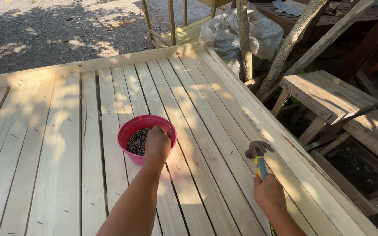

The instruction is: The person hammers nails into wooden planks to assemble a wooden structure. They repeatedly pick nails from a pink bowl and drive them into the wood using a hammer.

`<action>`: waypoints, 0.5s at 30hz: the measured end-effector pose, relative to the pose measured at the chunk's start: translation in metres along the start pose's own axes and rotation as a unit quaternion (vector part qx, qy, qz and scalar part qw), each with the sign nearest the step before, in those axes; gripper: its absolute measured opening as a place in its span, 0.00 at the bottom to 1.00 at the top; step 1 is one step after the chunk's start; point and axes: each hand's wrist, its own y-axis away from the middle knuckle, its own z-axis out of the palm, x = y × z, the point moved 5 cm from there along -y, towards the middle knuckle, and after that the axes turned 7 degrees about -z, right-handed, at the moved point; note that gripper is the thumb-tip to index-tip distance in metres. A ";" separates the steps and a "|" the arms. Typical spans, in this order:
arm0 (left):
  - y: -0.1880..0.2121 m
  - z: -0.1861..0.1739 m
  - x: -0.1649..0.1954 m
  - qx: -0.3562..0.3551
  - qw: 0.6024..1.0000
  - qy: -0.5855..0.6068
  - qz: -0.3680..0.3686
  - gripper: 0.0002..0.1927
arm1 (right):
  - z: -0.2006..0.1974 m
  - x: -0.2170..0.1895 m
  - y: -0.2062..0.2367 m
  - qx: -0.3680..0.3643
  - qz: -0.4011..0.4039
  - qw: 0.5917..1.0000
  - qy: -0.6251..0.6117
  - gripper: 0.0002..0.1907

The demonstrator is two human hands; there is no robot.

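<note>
A pink plastic bowl [131, 128] full of dark nails [137, 140] sits on a slatted wooden platform [57, 144]. My left hand [156, 143] reaches into the bowl, fingers curled down among the nails; whether it grips any is hidden. My right hand [267, 192] holds a claw hammer [257, 154] by its yellow and blue handle, with the metal head up and resting above the slats to the right of the bowl.
The platform's raised edge board [92, 64] runs along the back. Off its right side stand wooden stools [324, 94], leaning tree poles [290, 41] and a grey sack [263, 32]. Gravel ground [44, 30] lies beyond.
</note>
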 end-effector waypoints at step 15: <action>0.021 -0.019 0.018 -0.023 0.999 0.002 -0.040 0.16 | 0.007 0.012 -0.013 0.019 -0.013 1.000 0.010 0.27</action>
